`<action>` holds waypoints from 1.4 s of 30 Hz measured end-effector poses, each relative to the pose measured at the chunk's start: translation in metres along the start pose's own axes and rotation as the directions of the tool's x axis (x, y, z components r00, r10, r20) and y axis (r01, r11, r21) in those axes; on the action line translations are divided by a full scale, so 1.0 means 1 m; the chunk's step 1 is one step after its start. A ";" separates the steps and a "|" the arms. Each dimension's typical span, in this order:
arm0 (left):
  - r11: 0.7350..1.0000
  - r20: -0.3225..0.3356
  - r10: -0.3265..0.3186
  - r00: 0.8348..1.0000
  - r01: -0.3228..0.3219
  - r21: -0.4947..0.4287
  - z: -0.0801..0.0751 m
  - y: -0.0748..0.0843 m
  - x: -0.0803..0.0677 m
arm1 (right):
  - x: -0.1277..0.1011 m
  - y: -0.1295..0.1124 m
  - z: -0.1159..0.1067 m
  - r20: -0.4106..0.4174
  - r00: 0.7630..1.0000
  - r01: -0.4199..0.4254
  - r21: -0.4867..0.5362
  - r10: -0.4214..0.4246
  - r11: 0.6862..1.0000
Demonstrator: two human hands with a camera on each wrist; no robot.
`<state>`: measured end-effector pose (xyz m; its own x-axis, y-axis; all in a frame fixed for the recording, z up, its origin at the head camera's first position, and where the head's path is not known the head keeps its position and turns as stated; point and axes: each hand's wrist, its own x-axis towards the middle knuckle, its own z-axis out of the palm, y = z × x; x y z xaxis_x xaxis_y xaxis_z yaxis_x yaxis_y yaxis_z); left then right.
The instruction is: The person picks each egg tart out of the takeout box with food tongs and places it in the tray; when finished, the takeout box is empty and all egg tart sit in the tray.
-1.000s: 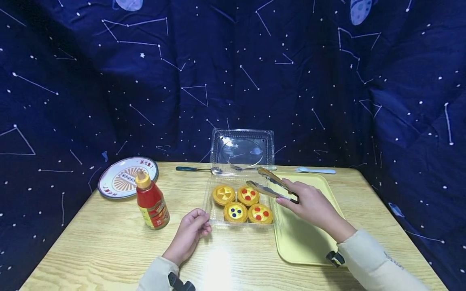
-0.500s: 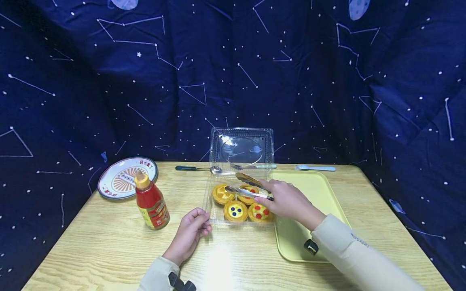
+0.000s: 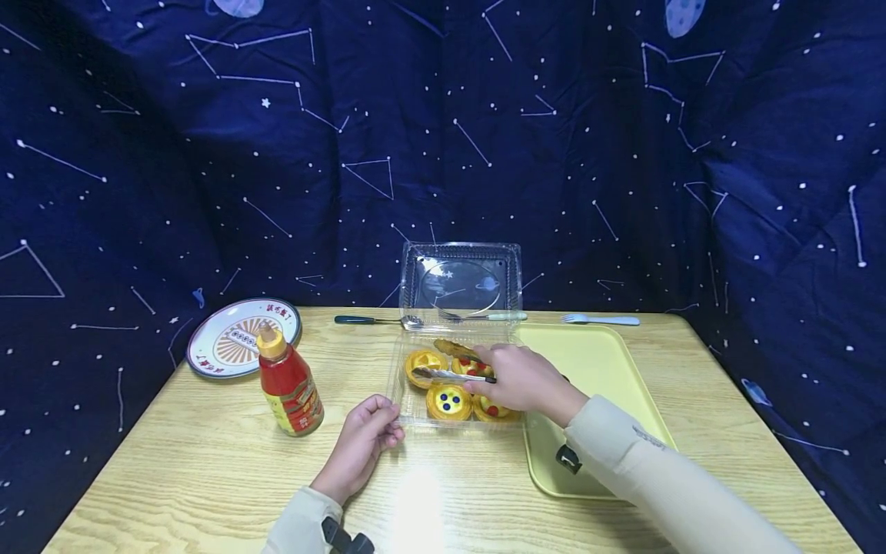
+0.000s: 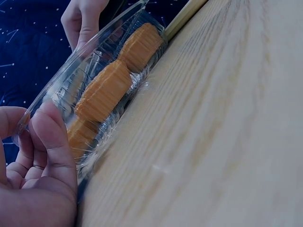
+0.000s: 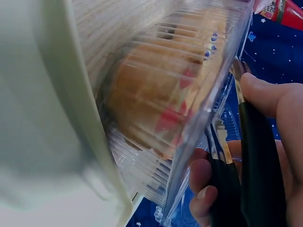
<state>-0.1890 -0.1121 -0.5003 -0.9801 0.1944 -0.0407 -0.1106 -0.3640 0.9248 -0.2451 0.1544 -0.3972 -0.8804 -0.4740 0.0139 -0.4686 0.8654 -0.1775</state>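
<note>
On the wooden table, the left hand pinches the rim of the clear container where the tarts lie, and the right hand is clamped on the spread tongs, which should preferably close gently and evenly.

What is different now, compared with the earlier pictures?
The right hand, still holding the tongs, moved leftward; their tips now reach the rear left tart. The left hand still pinches the container near its front left corner; bottle and tray stayed put.

Starry cloth behind a wooden table suggests a staged set.
</note>
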 end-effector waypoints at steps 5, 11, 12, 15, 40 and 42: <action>1.000 0.000 0.007 1.000 -0.007 -0.001 0.000 0.000 0.001 | 0.006 -0.001 0.001 0.012 1.000 0.006 -0.017 -0.006 1.000; 1.000 0.011 0.004 1.000 -0.004 0.009 -0.001 -0.001 0.002 | 0.009 -0.003 0.001 0.026 0.999 0.041 -0.018 -0.040 0.999; 1.000 0.013 0.002 1.000 -0.002 0.008 -0.001 -0.001 0.002 | 0.009 -0.003 0.001 0.031 0.999 0.044 -0.017 -0.043 0.999; 1.000 0.009 0.003 1.000 -0.003 0.006 0.000 -0.001 0.002 | 0.011 -0.007 0.002 0.041 0.999 0.035 0.004 -0.035 0.999; 1.000 0.004 -0.014 1.000 0.014 0.001 0.000 0.000 -0.001 | -0.001 -0.002 -0.009 -0.114 0.993 -0.025 0.031 0.028 0.999; 1.000 0.002 -0.014 1.000 0.014 0.003 0.000 0.000 0.000 | -0.004 0.000 -0.012 -0.127 0.991 -0.028 0.035 0.033 0.999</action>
<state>-0.1886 -0.1123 -0.4998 -0.9781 0.2012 -0.0532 -0.1241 -0.3585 0.9253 -0.2426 0.1587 -0.3857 -0.8973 -0.4209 0.1331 -0.4406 0.8722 -0.2123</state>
